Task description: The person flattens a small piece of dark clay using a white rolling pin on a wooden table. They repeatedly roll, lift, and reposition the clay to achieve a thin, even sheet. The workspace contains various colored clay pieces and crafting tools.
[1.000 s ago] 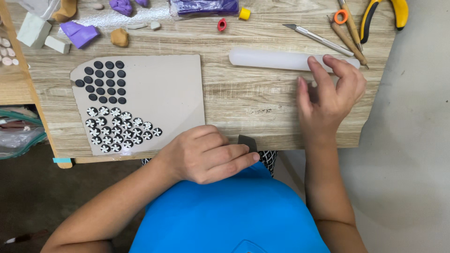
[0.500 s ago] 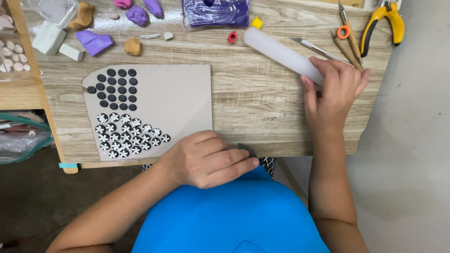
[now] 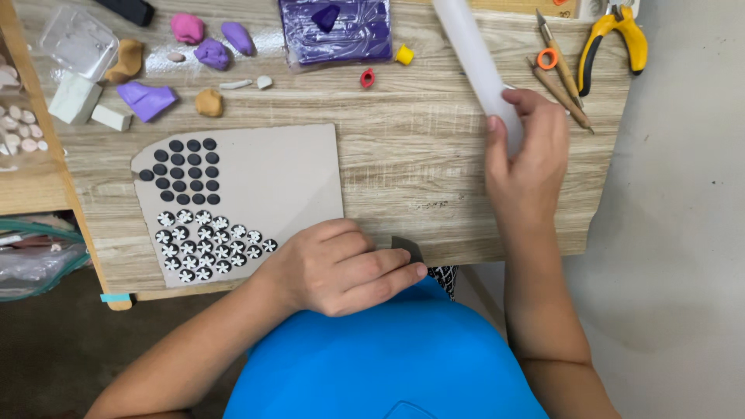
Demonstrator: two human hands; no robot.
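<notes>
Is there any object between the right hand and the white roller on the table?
No, nothing visible. The right hand already grips the near end of the white roller, fingers curled over it. The small tools lie beside it, apart.

Bright, even overhead light; soft shadows, sharp focus, slight wide-angle distortion.

Card sheet (image 3: 264,186) lay on table (image 3: 403,171), discs (image 3: 198,213) on its left part; roller (image 3: 477,66) to right, clay lumps (image 3: 206,46) behind.
</notes>
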